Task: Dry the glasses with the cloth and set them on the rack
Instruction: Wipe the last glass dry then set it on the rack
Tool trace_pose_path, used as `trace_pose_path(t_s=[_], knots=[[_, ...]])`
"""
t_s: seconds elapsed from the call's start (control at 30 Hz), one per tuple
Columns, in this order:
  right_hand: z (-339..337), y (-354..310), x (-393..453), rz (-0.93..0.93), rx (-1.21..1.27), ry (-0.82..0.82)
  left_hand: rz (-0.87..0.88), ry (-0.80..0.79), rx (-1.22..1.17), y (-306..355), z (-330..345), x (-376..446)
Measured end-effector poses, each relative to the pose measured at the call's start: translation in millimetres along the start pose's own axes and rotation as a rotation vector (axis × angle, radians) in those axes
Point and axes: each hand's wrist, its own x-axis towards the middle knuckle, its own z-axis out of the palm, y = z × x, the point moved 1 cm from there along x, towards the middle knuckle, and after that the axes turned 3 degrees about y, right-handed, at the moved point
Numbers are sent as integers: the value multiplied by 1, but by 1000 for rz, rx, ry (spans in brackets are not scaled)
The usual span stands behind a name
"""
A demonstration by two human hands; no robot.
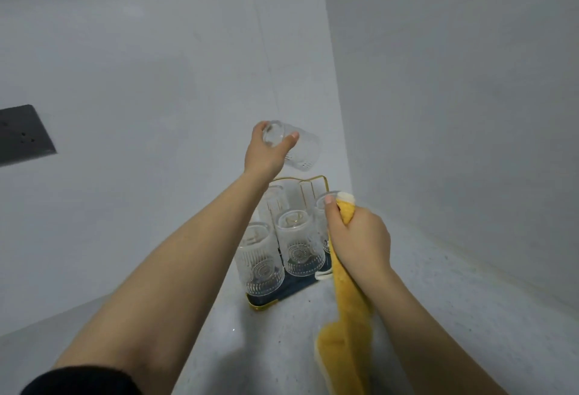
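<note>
- Left hand (268, 150) grips one clear glass (294, 148) by its base end, fingers and thumb curled round it, mouth pointing away and down to the right. The glass is in the air above the rear of the rack (300, 184), touching nothing else.
- Judged reason for that hold: gripping the base leaves the mouth free to go down over a peg, matching the inverted glasses already there.
- Right hand (357, 238) is clenched round the yellow cloth (344, 325); a short end sticks out above the fist, the long end hangs down toward the tabletop (454, 300). The thumb tip sits at the rim of a rack glass (322, 206) on the right; whether it presses on it cannot be told.
- Judged reason: cloth is kept in hand for the next glass, held off to the side.
- Rack holds at least four glasses upside down: two in front (263, 263) (299, 247), one behind (275, 203), one partly hidden by the right hand. Dark tray base with a gold wire frame.
- Room: bare gold uprights (308, 192) show at the rear right, directly under the held glass; this looks like the free spot.
- Edges: the rack stands in a corner, walls (438, 112) close behind and on the right. Approach is best from above; neighbouring glasses and the right hand stand near the drop path.
- Risk, judged: glass knocking glass on the way down.
</note>
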Motion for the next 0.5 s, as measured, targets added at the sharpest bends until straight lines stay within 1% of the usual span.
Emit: trace_pose_path(t_s=[0.1,0.2,0.33,0.4,0.5], knots=[[13,6,11,-1,8,1,43,-85,199,-8,7,31],[24,14,19,7,61,-3,17,-213,417,-17,9,54],[34,17,24,14,110,-18,59,-396,696,-25,17,75],[38,13,23,2,124,-44,62,-497,782,-26,21,80],[44,13,21,-2,138,-67,30,-598,829,-33,28,83]])
